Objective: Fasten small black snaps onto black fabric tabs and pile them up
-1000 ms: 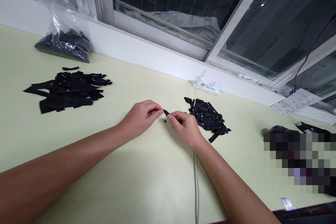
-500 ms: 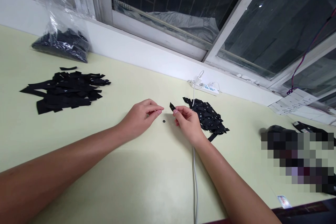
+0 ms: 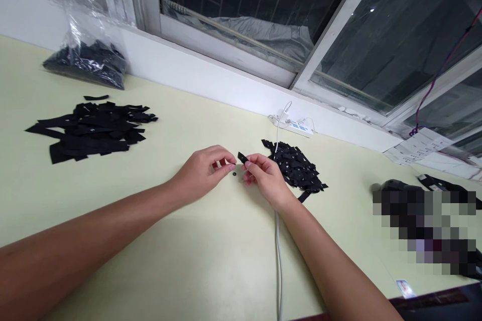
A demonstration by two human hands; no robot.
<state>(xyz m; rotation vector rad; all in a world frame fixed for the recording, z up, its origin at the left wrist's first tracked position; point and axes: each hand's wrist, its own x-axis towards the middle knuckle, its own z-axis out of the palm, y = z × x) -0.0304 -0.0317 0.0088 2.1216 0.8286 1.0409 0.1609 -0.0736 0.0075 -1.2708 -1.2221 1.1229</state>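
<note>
A short black fabric strip (image 3: 241,157) is pinched between the thumb and fingers of my right hand (image 3: 265,175), its free end pointing up and left. My left hand (image 3: 205,170) is closed in a pinch just left of the strip; a tiny dark spot shows at its fingertips, too small to name. On the table below the fingertips lies a small black ring-shaped piece (image 3: 234,174). Right behind my right hand is a pile of black strips (image 3: 299,165) with small shiny spots on them.
A larger pile of black strips (image 3: 94,130) lies at the left, with a clear plastic bag (image 3: 86,62) of black pieces behind it. A white cable (image 3: 279,266) runs under my right arm. A power strip (image 3: 295,125) sits by the wall; dark items (image 3: 402,190) lie at the right.
My two hands have come closer together. The strip in my right hand has shifted slightly left and down, and my left fingertips have lowered a little.
</note>
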